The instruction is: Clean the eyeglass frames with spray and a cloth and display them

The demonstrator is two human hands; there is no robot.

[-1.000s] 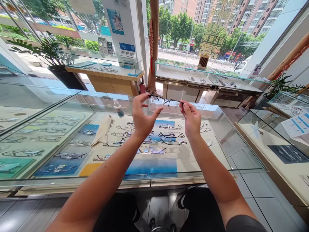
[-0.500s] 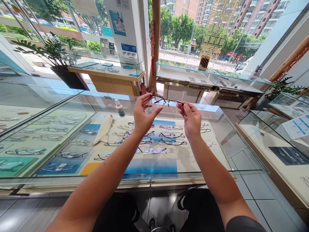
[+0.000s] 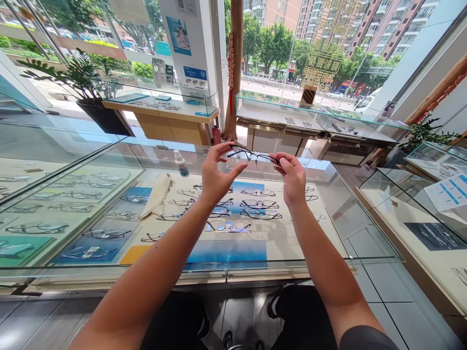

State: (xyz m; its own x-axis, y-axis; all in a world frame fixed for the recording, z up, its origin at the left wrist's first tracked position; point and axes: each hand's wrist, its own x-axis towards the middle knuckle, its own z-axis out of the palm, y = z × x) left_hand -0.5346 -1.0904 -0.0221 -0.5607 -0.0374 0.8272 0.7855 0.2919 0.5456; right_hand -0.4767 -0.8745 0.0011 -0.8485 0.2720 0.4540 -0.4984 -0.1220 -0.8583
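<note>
A pair of dark-rimmed glasses (image 3: 251, 154) is held up above the glass display counter (image 3: 233, 264). My right hand (image 3: 293, 175) pinches the right end of the frame. At the left end, my left hand (image 3: 218, 172) has its fingers curled at the frame's corner, the thumb stretched out below and apart from them. Rows of glasses (image 3: 259, 203) lie under the glass below my hands. Left of my left hand are a small white spray bottle (image 3: 181, 164) and a beige cloth (image 3: 157, 194) on the counter.
Another glass case (image 3: 419, 214) stands at the right. Across the aisle are more display cases (image 3: 160, 114), a potted plant (image 3: 98, 114) and a wooden post (image 3: 233, 73) before the windows. A stool base shows at the bottom between my legs.
The glasses have tilted slightly, and their folded temple has shifted to the left. My right hand has moved a little to the right.
</note>
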